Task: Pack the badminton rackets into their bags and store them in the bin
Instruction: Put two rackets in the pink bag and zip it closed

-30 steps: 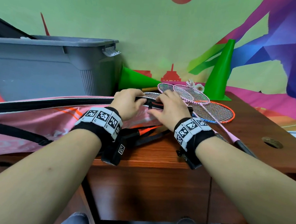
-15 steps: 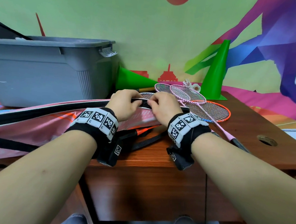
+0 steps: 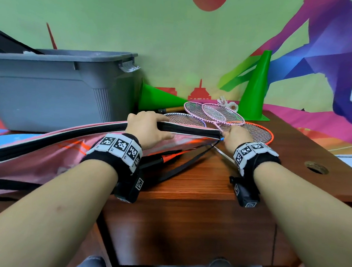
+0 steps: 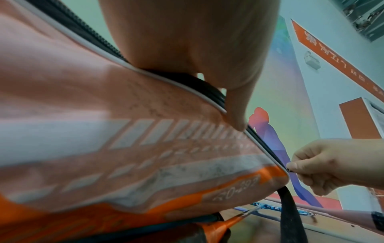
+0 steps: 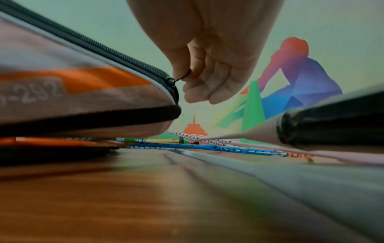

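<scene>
Pinching the zipper pull [image 5: 176, 80] at the pink racket bag [image 3: 46, 152]'s end beside the grey bin [image 3: 50, 88], the right hand [image 3: 235, 137] is needing steady traction while the left hand [image 3: 148, 129] is gripping the zipper edge taut.

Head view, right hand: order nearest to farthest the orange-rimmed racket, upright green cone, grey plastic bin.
1. Orange-rimmed racket: directly beyond the right hand, which pinches the pink racket bag's zipper pull.
2. Upright green cone: farther back, slightly right.
3. Grey plastic bin: far left, past the bag.
</scene>
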